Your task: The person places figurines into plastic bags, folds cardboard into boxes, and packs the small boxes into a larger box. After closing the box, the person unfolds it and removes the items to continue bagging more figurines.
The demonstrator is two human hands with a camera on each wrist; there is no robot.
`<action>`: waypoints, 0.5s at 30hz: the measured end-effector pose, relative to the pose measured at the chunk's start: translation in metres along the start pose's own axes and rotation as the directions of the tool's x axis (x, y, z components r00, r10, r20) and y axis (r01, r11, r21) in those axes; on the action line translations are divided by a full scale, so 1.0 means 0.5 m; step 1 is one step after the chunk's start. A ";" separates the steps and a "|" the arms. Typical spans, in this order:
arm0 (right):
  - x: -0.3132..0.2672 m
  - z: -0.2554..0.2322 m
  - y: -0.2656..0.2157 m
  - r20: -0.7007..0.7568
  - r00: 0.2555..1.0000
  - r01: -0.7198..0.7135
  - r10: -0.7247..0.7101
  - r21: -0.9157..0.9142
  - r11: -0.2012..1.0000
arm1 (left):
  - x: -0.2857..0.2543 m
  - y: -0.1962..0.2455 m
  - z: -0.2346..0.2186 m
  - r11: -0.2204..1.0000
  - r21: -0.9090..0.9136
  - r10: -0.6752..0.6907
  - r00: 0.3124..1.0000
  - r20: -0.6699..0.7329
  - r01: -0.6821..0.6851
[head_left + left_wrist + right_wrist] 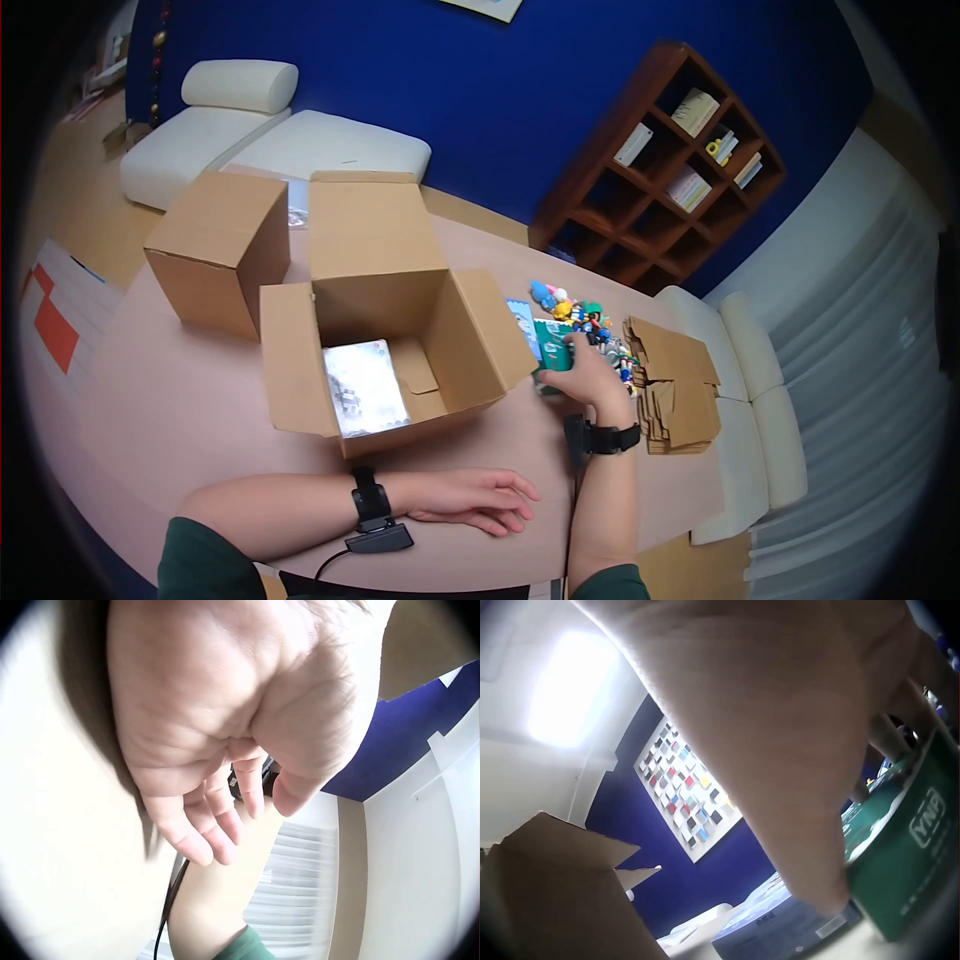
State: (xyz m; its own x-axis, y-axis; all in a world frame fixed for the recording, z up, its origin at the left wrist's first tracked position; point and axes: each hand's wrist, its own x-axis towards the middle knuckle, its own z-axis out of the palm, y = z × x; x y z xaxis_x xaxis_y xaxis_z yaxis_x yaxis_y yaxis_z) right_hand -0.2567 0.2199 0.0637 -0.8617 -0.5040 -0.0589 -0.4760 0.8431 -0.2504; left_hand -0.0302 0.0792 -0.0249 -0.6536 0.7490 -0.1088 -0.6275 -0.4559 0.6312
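Observation:
My right hand is at a green box, fingers over its far side and thumb at its near edge. Close up in the right wrist view, white lettering shows on the green box. Beside it lies a blue box, partly covered by the green one. Palm down on the table, my left hand holds nothing; its fingers hang loosely bent in the left wrist view. An open cardboard box stands in front of me, with a shiny, pale picture-printed pack inside.
Small colourful toy figures cluster beyond my right hand. A stack of flattened cardboard lies at the table's right. A closed carton stands at the back left. The open box's right flap reaches toward the green box.

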 end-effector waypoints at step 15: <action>-0.195 -0.116 -0.246 -0.344 0.858 0.509 -0.380 0.661 0.551 | 0.005 -0.006 -0.001 0.998 -0.008 0.055 0.998 0.007 -0.054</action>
State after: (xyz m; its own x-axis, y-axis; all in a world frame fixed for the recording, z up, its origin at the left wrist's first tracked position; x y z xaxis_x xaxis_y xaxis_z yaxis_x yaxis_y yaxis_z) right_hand -0.1245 0.1761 0.1565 -0.6191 -0.6888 0.3771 -0.5848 0.0839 -0.8069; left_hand -0.0302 0.0824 -0.0277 -0.6839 0.7263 -0.0690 -0.5945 -0.4999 0.6298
